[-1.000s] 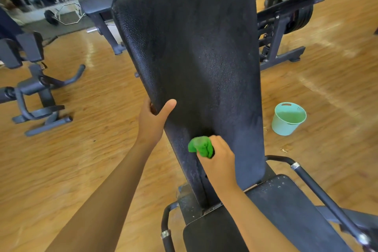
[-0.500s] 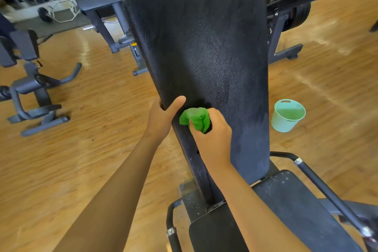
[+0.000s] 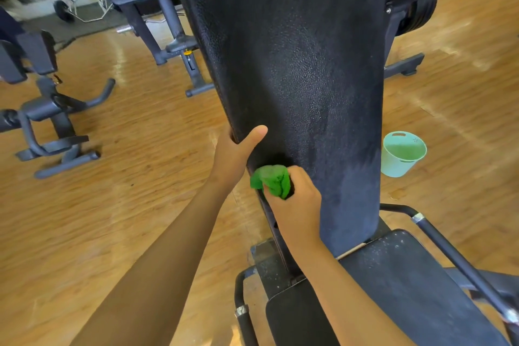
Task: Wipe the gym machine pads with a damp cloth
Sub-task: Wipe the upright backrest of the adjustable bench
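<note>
Grips the left edge of the tall black textured vinyl back pad (image 3: 295,78) with the left hand (image 3: 233,154), thumb across its face. Clutches a bunched bright-green cloth (image 3: 272,181) in the right hand (image 3: 297,205), pressed to the pad's lower left, at 5 o'clock from the left hand. At 3 o'clock of the cloth, well apart: a mint-green plastic bucket (image 3: 403,153).

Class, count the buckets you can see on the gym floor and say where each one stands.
1. The mint-green bucket stands on the wooden floor, just right of the upright back pad. Others may be hidden behind equipment.
</note>
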{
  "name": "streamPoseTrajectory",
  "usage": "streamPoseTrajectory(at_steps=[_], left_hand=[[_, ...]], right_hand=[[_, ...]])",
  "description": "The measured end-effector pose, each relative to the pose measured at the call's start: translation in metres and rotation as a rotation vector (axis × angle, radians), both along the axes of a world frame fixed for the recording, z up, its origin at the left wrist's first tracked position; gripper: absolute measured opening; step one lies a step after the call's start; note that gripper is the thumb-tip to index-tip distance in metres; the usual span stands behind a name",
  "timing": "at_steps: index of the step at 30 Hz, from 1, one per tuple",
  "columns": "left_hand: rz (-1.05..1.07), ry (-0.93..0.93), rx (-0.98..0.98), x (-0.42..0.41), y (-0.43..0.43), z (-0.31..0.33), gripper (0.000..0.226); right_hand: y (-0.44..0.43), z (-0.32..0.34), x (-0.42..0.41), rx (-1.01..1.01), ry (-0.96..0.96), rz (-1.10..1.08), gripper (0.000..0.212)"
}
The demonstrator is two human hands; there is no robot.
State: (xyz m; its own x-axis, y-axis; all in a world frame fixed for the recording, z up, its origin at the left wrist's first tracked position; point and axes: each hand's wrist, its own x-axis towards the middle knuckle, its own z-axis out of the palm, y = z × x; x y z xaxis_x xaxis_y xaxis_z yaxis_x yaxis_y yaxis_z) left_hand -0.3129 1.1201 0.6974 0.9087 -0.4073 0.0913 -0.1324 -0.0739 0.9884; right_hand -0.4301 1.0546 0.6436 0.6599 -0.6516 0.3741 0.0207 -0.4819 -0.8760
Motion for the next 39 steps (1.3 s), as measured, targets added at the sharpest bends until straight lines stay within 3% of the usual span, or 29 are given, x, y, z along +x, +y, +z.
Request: streamPoseTrajectory(at_steps=[4,9,12,14,17,25,34,39], left_hand=[[-0.063,0.001,0.078,0.006,0.005,0.005,0.054],[-0.102,0.012,0.101,0.011,0.009,0.009,0.060],[-0.128,0.036,0.110,0.011,0.011,0.009,0.049],[-0.109,0.058,0.104,0.010,0.012,0.008,0.060],[-0.062,0.075,0.113,0.004,0.011,0.008,0.070],[0.017,0.047,0.032,-0.010,0.005,0.002,0.051],[0.104,-0.027,-0.054,-0.020,-0.008,-0.017,0.068],[0.243,0.023,-0.163,-0.032,-0.023,-0.027,0.072]], right_hand=[[0.007,0.022,0.012,0.015,-0.075,0.002,0.021],[0.011,0.024,0.018,0.007,-0.093,-0.014,0.027],[0.009,0.017,0.016,-0.020,-0.073,0.015,0.032],[0.009,0.006,0.010,-0.041,-0.055,0.016,0.034],[0.012,-0.016,0.000,-0.046,0.002,0.019,0.036],[0.013,-0.084,-0.041,0.064,0.274,0.012,0.038],[-0.018,0.004,-0.005,0.092,0.020,-0.060,0.023],[-0.022,-0.020,-0.008,0.005,0.016,0.017,0.030]])
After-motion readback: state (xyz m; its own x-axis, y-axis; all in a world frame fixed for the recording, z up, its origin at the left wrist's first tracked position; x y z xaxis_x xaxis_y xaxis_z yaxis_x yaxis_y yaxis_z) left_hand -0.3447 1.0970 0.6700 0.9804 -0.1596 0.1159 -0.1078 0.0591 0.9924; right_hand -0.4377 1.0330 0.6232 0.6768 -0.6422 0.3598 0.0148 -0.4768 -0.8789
